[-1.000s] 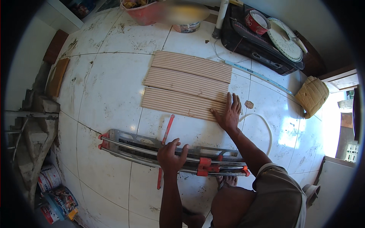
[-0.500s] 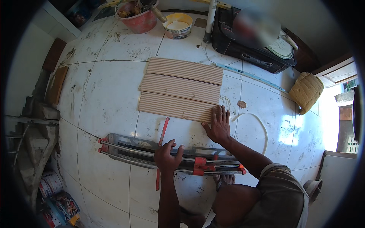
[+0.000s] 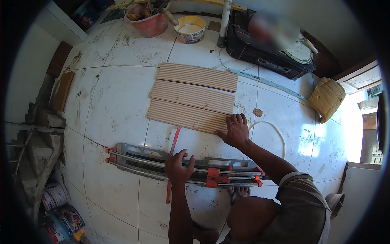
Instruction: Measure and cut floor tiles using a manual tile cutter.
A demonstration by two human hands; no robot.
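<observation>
Three flat, tan, ribbed rectangular strips (image 3: 193,96), which we take for tile, lie side by side on the grimy white tiled floor (image 3: 109,93), ahead of a long grey metal cutter with twin chrome rails (image 3: 201,173). Our right hand (image 3: 237,129) is open, palm down, fingers spread at the right end of the nearest strip and thumb by its near edge. Our left hand (image 3: 178,167) is over the rails with thumb and forefinger apart; we cannot tell whether its other fingers close on anything. We judge the strips stiff, fairly light singly, and brittle, likely to chip at the corners; the ribs should give some grip, and the long edges or exposed right ends look the best hold. The cutter's slim red bar (image 3: 175,140) juts towards the nearest strip, and its red carriage (image 3: 213,177) sits right of our left hand, near our bare foot (image 3: 239,191). A curved white strip (image 3: 279,135) lies beyond our right wrist, while a pale-blue straight bar (image 3: 268,83) starts near the far strip's right end, before a bulky black case (image 3: 264,67).
</observation>
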